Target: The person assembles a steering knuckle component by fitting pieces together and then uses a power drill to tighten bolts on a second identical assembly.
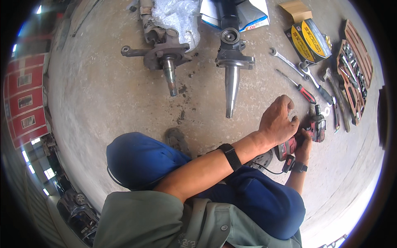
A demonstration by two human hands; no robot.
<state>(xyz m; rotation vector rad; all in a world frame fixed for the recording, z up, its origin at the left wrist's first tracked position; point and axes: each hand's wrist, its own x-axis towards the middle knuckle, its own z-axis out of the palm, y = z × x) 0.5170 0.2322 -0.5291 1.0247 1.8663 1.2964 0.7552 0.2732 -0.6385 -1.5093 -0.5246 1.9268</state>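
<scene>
My right hand (304, 145) is closed round the handle of a red and black cordless impact wrench (317, 127), its square drive pointing away from me. Just left of it and a little farther out is my left hand (276, 120), fingers curved and thumb apart from them, with a gap in between. I see nothing clearly held there. A red and black screwdriver (307, 94) lies beyond the left hand. Farther ahead on the floor are a black steering knuckle with a shiny tapered spindle (232, 89) and an older, rusty knuckle (167, 58) with a side arm.
At the right lie a combination wrench (287, 62), a ratchet (318, 84), a hammer (337, 95) and an open brown socket case (353, 78). A yellow and black box (309, 40) stands behind them. Bubble wrap (178, 18) covers part of the old knuckle. Red cabinets (25, 101) are far left.
</scene>
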